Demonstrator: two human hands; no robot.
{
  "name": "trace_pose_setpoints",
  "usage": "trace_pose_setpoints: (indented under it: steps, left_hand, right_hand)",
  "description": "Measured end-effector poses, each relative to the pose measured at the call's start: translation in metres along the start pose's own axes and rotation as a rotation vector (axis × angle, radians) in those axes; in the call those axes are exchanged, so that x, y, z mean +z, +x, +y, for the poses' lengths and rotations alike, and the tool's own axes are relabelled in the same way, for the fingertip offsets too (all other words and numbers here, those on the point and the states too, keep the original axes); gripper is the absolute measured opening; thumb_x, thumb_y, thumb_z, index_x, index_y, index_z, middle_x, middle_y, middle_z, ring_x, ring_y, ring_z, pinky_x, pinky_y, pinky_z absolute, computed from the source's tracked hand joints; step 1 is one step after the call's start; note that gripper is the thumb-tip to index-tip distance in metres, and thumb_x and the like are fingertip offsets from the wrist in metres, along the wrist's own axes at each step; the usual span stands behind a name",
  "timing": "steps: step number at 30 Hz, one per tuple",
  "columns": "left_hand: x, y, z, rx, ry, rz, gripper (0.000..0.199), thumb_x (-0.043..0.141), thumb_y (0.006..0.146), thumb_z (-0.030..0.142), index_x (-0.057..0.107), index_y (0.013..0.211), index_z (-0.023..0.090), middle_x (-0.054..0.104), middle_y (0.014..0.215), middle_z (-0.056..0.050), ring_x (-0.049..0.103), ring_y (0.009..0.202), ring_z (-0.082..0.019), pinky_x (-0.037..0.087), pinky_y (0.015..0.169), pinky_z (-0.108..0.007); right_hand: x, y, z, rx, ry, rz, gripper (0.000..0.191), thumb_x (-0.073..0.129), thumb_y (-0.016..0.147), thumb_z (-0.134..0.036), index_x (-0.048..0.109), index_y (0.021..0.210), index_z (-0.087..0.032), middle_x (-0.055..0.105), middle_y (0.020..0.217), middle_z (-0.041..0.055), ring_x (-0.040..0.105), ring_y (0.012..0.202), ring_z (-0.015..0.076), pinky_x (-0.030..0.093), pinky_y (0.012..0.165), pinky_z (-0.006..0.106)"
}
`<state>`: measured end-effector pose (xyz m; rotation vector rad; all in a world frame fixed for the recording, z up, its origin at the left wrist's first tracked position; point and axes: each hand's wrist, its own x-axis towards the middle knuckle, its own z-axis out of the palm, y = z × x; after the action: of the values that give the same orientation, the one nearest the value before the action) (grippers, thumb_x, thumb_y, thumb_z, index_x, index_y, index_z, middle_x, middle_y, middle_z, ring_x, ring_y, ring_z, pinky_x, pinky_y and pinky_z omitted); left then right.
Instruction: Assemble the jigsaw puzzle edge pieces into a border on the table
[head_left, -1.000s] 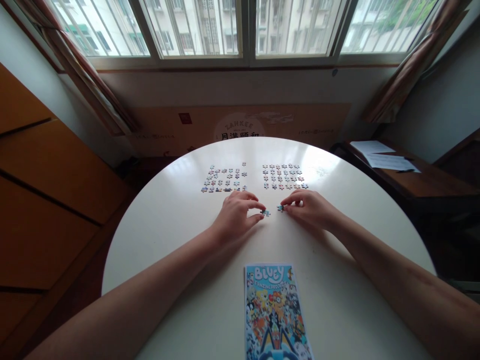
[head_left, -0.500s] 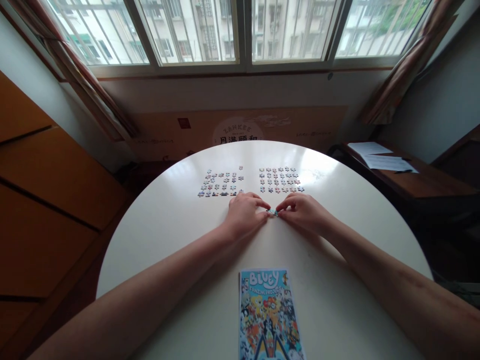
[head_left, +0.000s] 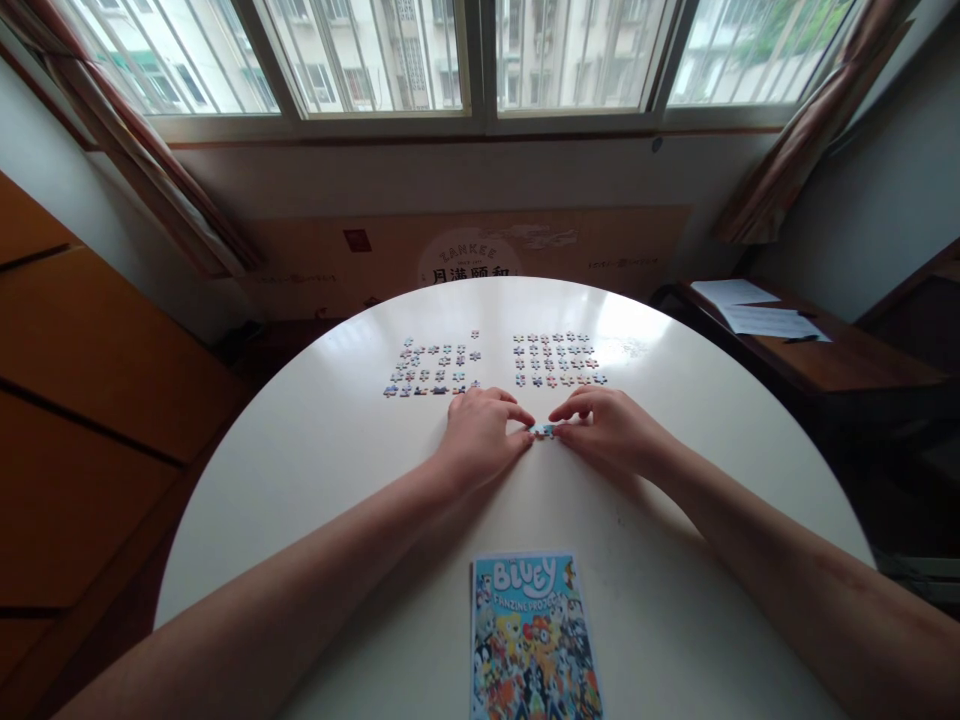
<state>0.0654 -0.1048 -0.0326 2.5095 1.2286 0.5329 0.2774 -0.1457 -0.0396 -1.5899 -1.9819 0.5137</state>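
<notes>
Small joined jigsaw puzzle pieces (head_left: 543,432) in pale blue and white lie flat on the round white table (head_left: 315,460), between my hands. My left hand (head_left: 484,430) pinches their left end with thumb and index finger. At the right end, the thumb of my right hand (head_left: 607,425) touches the pieces while its index finger is lifted apart from it. Beyond my hands, loose puzzle pieces sit in rows, a left group (head_left: 424,376) and a right group (head_left: 549,352). My left hand partly covers the near edge of the left group.
A colourful Bluey picture sheet (head_left: 534,630) lies near me on the table. To the right, a dark wooden desk (head_left: 862,368) holds white papers (head_left: 769,320) and a pen (head_left: 801,339). An orange wooden cabinet (head_left: 90,400) stands left, and a barred window (head_left: 480,60) is ahead.
My right index finger has lifted away from the puzzle pieces, opening a gap to the thumb. My left hand keeps its pinch. The camera view has shifted slightly.
</notes>
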Motion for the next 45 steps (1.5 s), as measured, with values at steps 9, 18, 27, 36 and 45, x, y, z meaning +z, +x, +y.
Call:
trace_pose_setpoints:
  steps: [9, 18, 27, 36, 45]
  left_hand:
    - [-0.001, 0.001, -0.002, -0.017, -0.014, -0.028, 0.015, 0.071, 0.083, 0.035, 0.081, 0.094, 0.032, 0.071, 0.113, -0.003, 0.060, 0.108, -0.030, 0.037, 0.103, -0.057]
    - [0.001, 0.004, -0.004, 0.005, -0.013, -0.017, 0.015, 0.071, 0.082, 0.036, 0.081, 0.092, 0.033, 0.073, 0.111, -0.004, 0.060, 0.106, -0.030, 0.040, 0.100, -0.058]
    - [0.003, 0.007, -0.002, -0.004, -0.018, -0.023, 0.015, 0.071, 0.080, 0.034, 0.081, 0.091, 0.032, 0.073, 0.113, -0.004, 0.060, 0.109, -0.031, 0.039, 0.101, -0.057]
    - [0.000, 0.007, -0.002, 0.000, 0.004, -0.046, 0.016, 0.071, 0.081, 0.035, 0.081, 0.093, 0.034, 0.072, 0.115, -0.003, 0.059, 0.110, -0.031, 0.038, 0.102, -0.057]
    - [-0.006, -0.014, 0.010, 0.188, 0.241, -0.007, 0.016, 0.062, 0.093, 0.029, 0.077, 0.098, 0.028, 0.072, 0.116, -0.004, 0.058, 0.108, -0.028, 0.028, 0.108, -0.056]
  right_hand:
    - [-0.005, 0.001, 0.004, -0.164, 0.033, -0.042, 0.014, 0.070, 0.084, -0.023, 0.082, 0.088, -0.026, 0.074, 0.091, 0.0045, 0.067, 0.080, 0.0175, 0.053, 0.074, 0.031]
    - [-0.002, 0.001, 0.004, -0.216, 0.062, -0.089, 0.016, 0.069, 0.088, -0.028, 0.083, 0.094, -0.029, 0.073, 0.093, 0.0045, 0.067, 0.080, 0.0165, 0.053, 0.071, 0.029]
    - [-0.003, -0.001, 0.003, -0.193, 0.025, -0.068, 0.015, 0.069, 0.087, -0.030, 0.083, 0.091, -0.029, 0.074, 0.093, 0.0042, 0.066, 0.079, 0.0174, 0.051, 0.068, 0.030]
    - [-0.002, -0.001, 0.005, -0.206, -0.010, -0.069, 0.016, 0.068, 0.088, -0.029, 0.083, 0.091, -0.029, 0.074, 0.092, 0.0036, 0.066, 0.078, 0.0168, 0.050, 0.068, 0.029]
    - [0.001, 0.000, 0.004, -0.192, -0.019, -0.044, 0.015, 0.069, 0.085, -0.025, 0.083, 0.089, -0.030, 0.073, 0.093, 0.0022, 0.066, 0.080, 0.0166, 0.052, 0.072, 0.031]
